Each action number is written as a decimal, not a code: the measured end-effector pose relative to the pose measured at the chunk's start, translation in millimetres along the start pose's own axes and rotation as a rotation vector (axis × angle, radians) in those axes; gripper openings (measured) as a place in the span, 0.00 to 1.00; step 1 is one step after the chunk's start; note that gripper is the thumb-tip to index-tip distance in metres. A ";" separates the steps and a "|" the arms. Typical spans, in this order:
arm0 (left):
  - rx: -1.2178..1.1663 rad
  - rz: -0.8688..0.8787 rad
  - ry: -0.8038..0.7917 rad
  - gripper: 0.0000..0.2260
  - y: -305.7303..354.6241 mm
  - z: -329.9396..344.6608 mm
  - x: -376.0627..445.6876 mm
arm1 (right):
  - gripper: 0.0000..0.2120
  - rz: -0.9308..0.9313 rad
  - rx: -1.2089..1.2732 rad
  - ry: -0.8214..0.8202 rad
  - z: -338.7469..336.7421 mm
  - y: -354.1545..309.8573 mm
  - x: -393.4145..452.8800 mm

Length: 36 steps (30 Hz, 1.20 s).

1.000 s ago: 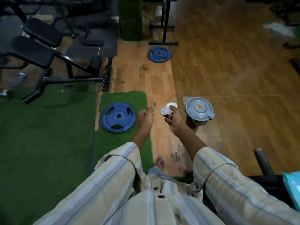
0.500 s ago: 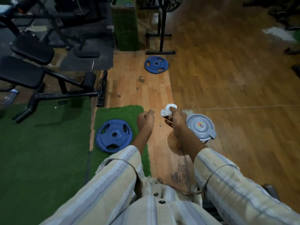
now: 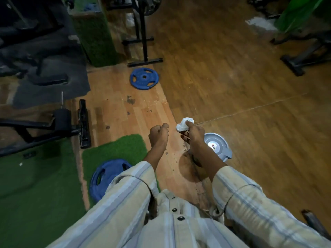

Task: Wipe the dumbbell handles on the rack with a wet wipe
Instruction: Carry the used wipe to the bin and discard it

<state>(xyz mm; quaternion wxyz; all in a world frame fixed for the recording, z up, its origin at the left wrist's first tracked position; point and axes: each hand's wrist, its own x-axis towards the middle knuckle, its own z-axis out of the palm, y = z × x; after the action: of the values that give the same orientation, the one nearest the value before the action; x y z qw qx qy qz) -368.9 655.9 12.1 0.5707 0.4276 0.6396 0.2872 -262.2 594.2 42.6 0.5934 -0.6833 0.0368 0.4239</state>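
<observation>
Wooden gym flooring fills most of the frame, with green turf mats [image 3: 35, 176] along the left side and dark bench frames [image 3: 53, 126] in the upper left. Two blue weight plates lie flat: one [image 3: 144, 78] on the bare boards above centre, the other [image 3: 107, 174] on the turf at lower centre, partly hidden by a striped sleeve. A grey lidded bucket [image 3: 217, 146] stands on the floor just right of centre, behind the right wrist.

No rack or dumbbells appear in this view, so the handles to be wiped are out of sight.

The wet wipe [image 3: 182, 124] sits at the middle of the frame, a white crumpled wad pinched at the fingertips of the right hand [image 3: 194, 134]. The left hand [image 3: 158, 134] is curled into a loose fist just beside it and seems to hold nothing.

The wipe looks light, soft and limp, probably damp and a little slippery, so a fingertip pinch is enough to carry it but poor for scrubbing. For a handle it would likely work better spread across the palm and wrapped round the bar, then slid along it. A bunched wad may leave parts of the handle unwiped, and thin wet tissue could tear on rough knurling.
</observation>
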 end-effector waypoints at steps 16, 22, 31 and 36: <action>0.259 0.048 -0.486 0.15 75.5 115.9 100.6 | 0.05 -0.008 0.280 0.397 0.7 -62.1 68.1; 0.306 0.051 -0.576 0.12 98.6 161.8 118.7 | 0.04 0.027 0.371 0.465 -10.5 -78.4 118.6; 0.545 0.126 -0.570 0.18 130.9 257.7 175.5 | 0.06 0.102 0.431 0.508 -28.0 -127.3 231.6; 0.667 0.154 -0.721 0.18 141.6 323.6 163.5 | 0.12 0.128 0.503 0.620 -60.7 -137.5 264.8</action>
<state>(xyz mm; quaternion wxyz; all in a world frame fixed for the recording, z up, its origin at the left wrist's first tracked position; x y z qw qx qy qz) -19.4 826.3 -5.5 0.5648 0.7048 0.4253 -0.0579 15.4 703.3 -18.9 0.6751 -0.6087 0.3590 0.2118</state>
